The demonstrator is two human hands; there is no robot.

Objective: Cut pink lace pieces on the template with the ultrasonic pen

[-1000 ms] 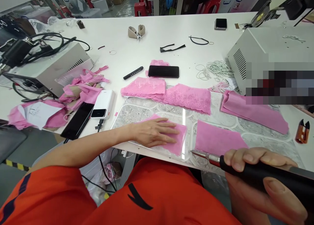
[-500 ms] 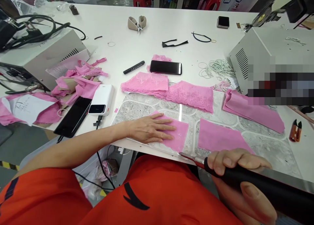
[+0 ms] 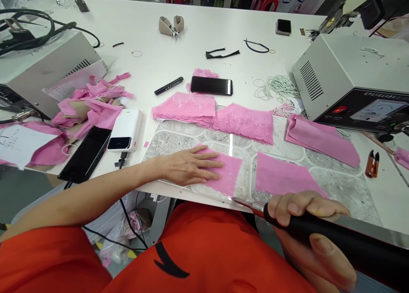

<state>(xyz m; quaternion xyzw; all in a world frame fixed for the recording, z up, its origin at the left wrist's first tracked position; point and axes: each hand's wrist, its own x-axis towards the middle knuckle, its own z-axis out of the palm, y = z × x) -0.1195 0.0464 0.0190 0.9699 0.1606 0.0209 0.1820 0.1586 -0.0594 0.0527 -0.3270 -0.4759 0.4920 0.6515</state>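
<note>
My left hand (image 3: 188, 167) lies flat, fingers together, on a small pink fabric square (image 3: 228, 173) on a patterned grey mat (image 3: 338, 186) at the table's front edge. My right hand (image 3: 315, 237) grips a black-handled hot tool (image 3: 338, 242); its thin metal tip (image 3: 247, 202) rests at the front edge of the mat, just below that square. A second pink square (image 3: 284, 178) lies to the right. Two pink lace pieces (image 3: 214, 114) sit at the mat's far edge.
A folded pink cloth (image 3: 319, 139) and orange snips (image 3: 372, 164) lie at the right, in front of a grey machine box (image 3: 348, 76). A power bank (image 3: 126, 130), two phones (image 3: 83, 152) (image 3: 211, 85), a marker (image 3: 168, 85) and pink scraps (image 3: 92, 105) fill the left.
My right hand has carried the tool leftward, so its tip went from the right square to the front edge below the left square. The left hand stays pressed on the fabric.
</note>
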